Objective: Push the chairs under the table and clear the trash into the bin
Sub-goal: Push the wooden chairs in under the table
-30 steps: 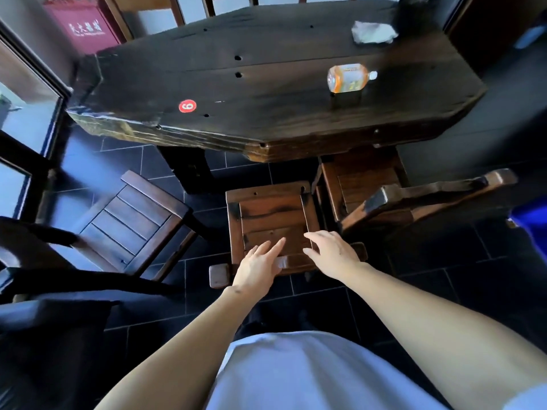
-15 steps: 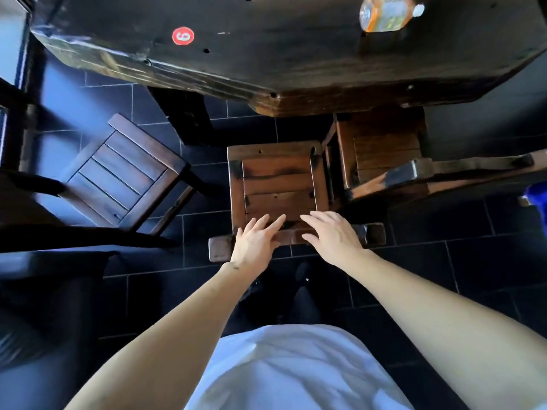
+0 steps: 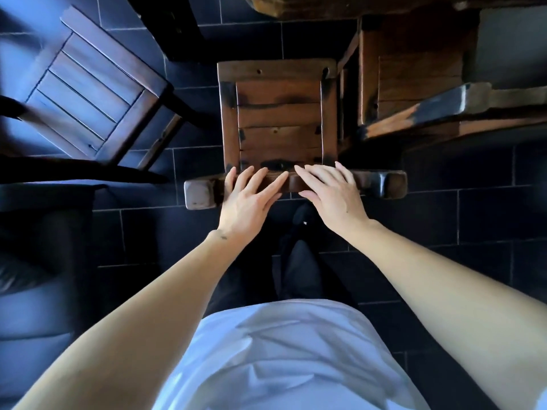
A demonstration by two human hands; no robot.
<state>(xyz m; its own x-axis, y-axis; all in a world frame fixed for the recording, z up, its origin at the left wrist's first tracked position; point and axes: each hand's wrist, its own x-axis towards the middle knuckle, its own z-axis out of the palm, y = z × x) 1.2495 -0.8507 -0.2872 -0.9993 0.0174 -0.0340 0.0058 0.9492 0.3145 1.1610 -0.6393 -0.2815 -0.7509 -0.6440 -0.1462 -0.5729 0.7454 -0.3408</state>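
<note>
Three chairs in view, one under the hands

Two hands lie on the top rail (image 3: pixel 381 184) of the middle chair (image 3: pixel 279 113). Left hand (image 3: pixel 247 199): fingers straight and spread, resting flat across the rail, thumb on the near side. Right hand (image 3: pixel 331 193): the same, fingers slightly fanned, laid over the rail just beside the left. Neither curls round the wood; this reads as a push stance, not a grip.

Position of the task's thing: the middle chair stands square to the worktop (image 3: pixel 325 7), its front edge near the worktop's edge, seat not yet under it.

Risks, as judged:
- Right chair (image 3: pixel 414 69) sits touching or nearly touching the middle chair's right side, already partly under the worktop. A straight push could scrape or jam the two frames together.
- Dark worktop leg (image 3: pixel 165 25) stands ahead and left; a push that drifts left could catch a chair leg on it.
- Flat, open hands give no hold; if the chair sticks on a tile joint of the floor (image 3: pixel 444 220), the rail may tip forward or the palms slip off.
- Person's foot (image 3: pixel 303 214) is just behind the rail; a rebound could strike it.

Count:
- Chairs: three (left chair (image 3: pixel 88 93) angled, well apart from the worktop).
- Hands: two.
- Worktops: one, edge only.
- Trash and bin: none in view.
</note>
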